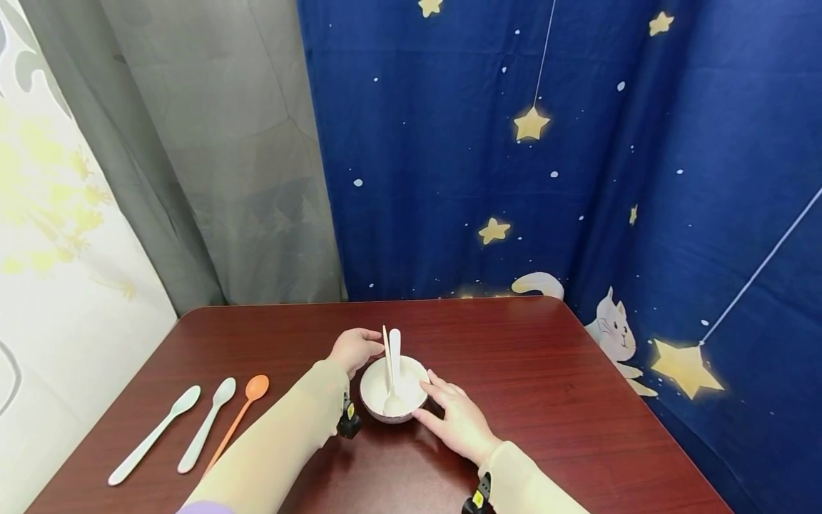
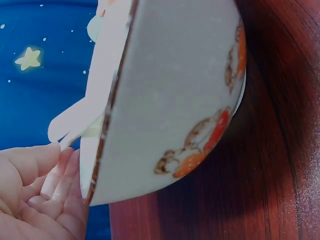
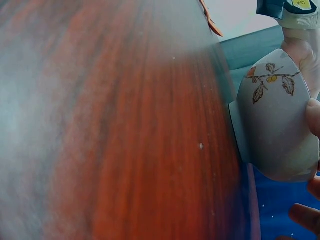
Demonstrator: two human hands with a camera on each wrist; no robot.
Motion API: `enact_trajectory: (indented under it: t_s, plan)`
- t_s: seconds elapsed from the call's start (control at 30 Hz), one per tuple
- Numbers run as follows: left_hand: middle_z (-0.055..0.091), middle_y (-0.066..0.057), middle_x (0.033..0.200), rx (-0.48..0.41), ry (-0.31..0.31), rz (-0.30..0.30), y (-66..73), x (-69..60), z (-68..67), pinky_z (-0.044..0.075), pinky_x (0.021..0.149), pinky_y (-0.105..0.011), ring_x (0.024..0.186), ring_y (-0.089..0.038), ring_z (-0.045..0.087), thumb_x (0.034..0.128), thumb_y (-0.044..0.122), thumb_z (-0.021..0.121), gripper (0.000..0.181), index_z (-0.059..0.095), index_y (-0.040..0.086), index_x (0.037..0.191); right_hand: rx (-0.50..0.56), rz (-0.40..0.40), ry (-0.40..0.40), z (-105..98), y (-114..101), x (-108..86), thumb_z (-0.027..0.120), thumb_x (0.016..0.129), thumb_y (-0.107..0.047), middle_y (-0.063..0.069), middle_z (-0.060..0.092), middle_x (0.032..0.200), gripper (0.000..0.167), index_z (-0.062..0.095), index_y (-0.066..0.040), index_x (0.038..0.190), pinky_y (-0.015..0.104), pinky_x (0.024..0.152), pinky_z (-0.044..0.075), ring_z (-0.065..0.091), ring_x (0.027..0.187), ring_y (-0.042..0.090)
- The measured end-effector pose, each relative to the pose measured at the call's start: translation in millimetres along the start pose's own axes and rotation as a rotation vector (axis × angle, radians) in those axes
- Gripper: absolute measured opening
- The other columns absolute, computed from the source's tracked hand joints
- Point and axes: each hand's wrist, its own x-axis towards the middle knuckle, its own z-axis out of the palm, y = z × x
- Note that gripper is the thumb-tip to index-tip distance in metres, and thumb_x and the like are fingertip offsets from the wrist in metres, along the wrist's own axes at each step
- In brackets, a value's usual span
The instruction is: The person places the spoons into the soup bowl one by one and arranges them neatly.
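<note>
A white bowl (image 1: pixel 375 382) with a brown rim stands upright on the table, two white spoons in it. Printed figures show on its wall (image 2: pixel 165 90) in the left wrist view, and a leafy twig on its wall (image 3: pixel 275 125) in the right wrist view. At the bowl's far left, my left hand (image 1: pixel 355 350) pinches the thin-looking handle of one spoon (image 1: pixel 387 350) between thumb and fingers. The other spoon's broad handle (image 1: pixel 394 345) leans beside it. My right hand (image 1: pixel 459 417) holds the bowl's right rim, thumb on the outer wall and a fingertip over the edge.
Left of my left forearm, a pale green spoon (image 1: pixel 154 435), a white spoon (image 1: pixel 208 425) and an orange spoon (image 1: pixel 257 387) lie on the dark red table (image 1: pixel 514 343). Behind the table hang a grey curtain (image 1: pixel 257 178) and a blue star-patterned curtain (image 1: pixel 437 157).
</note>
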Motion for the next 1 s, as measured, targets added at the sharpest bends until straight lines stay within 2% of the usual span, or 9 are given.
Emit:
enact_trajectory:
  t_s: [0.1, 0.23, 0.33, 0.5, 0.87, 1.0]
  plan:
    - [0.066, -0.014, 0.109, 0.015, 0.013, 0.01, -1.7, -1.4, -2.2, 0.052, 0.088, -0.045, 0.089, -0.023, 0.067, 0.0884, 0.007, 0.067, 0.031, 0.065, 0.002, 0.118, -0.005, -0.003, 0.001, 0, 0, 0.3, 0.058, 0.091, -0.053, 0.008, 0.043, 0.148, 0.061, 0.056, -0.012, 0.136, 0.048, 0.103, 0.039, 0.043, 0.131, 0.032]
    - [0.066, -0.015, 0.106, -0.009, 0.019, 0.02, -2.6, -6.8, -7.1, 0.052, 0.087, -0.047, 0.09, -0.028, 0.065, 0.0897, 0.009, 0.065, 0.032, 0.063, 0.001, 0.12, -0.005, -0.004, 0.001, 0, 0, 0.6, 0.058, 0.091, -0.053, 0.011, 0.043, 0.147, 0.061, 0.056, -0.012, 0.136, 0.048, 0.103, 0.039, 0.043, 0.131, 0.033]
    - [0.065, -0.016, 0.106, -0.049, 0.016, 0.035, -2.6, -13.1, -12.2, 0.053, 0.085, -0.046, 0.091, -0.033, 0.065, 0.0901, 0.009, 0.064, 0.032, 0.062, -0.001, 0.12, -0.005, -0.003, 0.002, 0, 0, 0.7, 0.058, 0.091, -0.053, 0.01, 0.043, 0.147, 0.061, 0.056, -0.012, 0.136, 0.048, 0.103, 0.039, 0.043, 0.131, 0.033]
    - [0.067, -0.013, 0.103, -0.066, 0.031, 0.066, -2.1, -27.8, -25.3, 0.053, 0.083, -0.044, 0.09, -0.034, 0.064, 0.0904, 0.011, 0.064, 0.031, 0.062, 0.002, 0.12, -0.015, -0.003, 0.005, 1, 0, -0.5, 0.058, 0.091, -0.053, 0.008, 0.043, 0.147, 0.061, 0.056, -0.013, 0.136, 0.048, 0.103, 0.039, 0.043, 0.131, 0.032]
    - [0.066, -0.008, 0.102, 0.035, 0.034, 0.121, -5.6, -76.3, -64.2, 0.053, 0.085, -0.041, 0.088, -0.02, 0.067, 0.0916, 0.02, 0.065, 0.033, 0.061, 0.006, 0.121, -0.008, -0.006, 0.008, 2, 1, -0.9, 0.058, 0.091, -0.052, 0.01, 0.043, 0.147, 0.06, 0.056, -0.012, 0.135, 0.049, 0.102, 0.039, 0.043, 0.131, 0.033]
    - [0.066, -0.005, 0.1, 0.145, 0.064, 0.157, -11.0, -94.6, -80.2, 0.053, 0.081, -0.036, 0.09, -0.019, 0.064, 0.0899, 0.026, 0.067, 0.033, 0.063, 0.008, 0.117, -0.008, -0.003, 0.011, 3, 1, -0.4, 0.059, 0.091, -0.052, 0.009, 0.043, 0.147, 0.06, 0.056, -0.012, 0.135, 0.049, 0.102, 0.039, 0.043, 0.131, 0.033]
